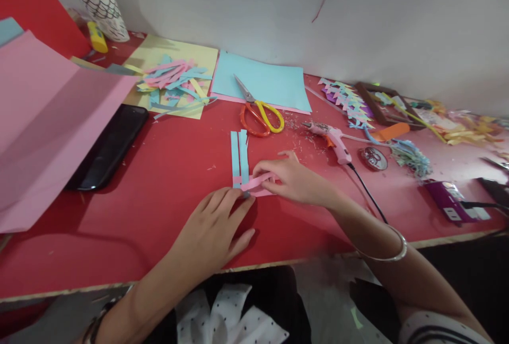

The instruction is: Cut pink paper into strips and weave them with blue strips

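Two light-blue paper strips (235, 156) lie side by side on the red table, crossed near their lower ends by pink paper. My right hand (292, 177) pinches a pink paper strip (258, 180) that runs leftward across the blue ones. Another length of pink paper lies flat beneath it. With its fingers stretched out, my left hand (220, 222) rests on the table, and its fingertips press at the lower ends of the strips. Those fingertips partly cover where the strips meet. Scissors (260, 113) with red and yellow handles lie just beyond the strips.
A pink glue gun (332, 140) with a black cord lies at right, near a round tin (373, 158) and a purple power box (449, 201). Cut strips (175, 81) are heaped on yellow paper behind. At left, a large pink sheet (51, 126) overhangs a black phone (115, 148).
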The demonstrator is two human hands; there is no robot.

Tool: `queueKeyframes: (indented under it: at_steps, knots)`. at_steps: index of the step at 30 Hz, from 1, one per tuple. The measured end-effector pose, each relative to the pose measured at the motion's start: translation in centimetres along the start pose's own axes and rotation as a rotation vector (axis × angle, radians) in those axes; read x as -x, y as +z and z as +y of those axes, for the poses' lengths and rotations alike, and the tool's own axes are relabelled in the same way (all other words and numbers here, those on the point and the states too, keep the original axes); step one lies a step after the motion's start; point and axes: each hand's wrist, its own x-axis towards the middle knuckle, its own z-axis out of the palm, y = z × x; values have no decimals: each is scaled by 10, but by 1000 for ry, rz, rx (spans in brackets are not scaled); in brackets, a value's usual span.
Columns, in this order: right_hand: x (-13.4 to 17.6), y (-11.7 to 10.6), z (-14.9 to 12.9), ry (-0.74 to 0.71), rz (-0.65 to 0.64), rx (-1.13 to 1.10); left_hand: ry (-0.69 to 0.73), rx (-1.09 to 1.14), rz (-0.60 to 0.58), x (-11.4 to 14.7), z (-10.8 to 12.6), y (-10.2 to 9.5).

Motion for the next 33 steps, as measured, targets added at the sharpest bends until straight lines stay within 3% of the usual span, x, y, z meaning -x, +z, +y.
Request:
queueKeyframes:
  at_steps: [7,24,33]
  knots:
    - [2,4,-2,49,30,-21,8,-9,-2,-2,1,-2]
    - [-3,5,-2,19,88,-7,54,-23,2,-3,0,-3]
    - [1,3,-4,13,45,12,31,-101,-8,-2,2,-2]
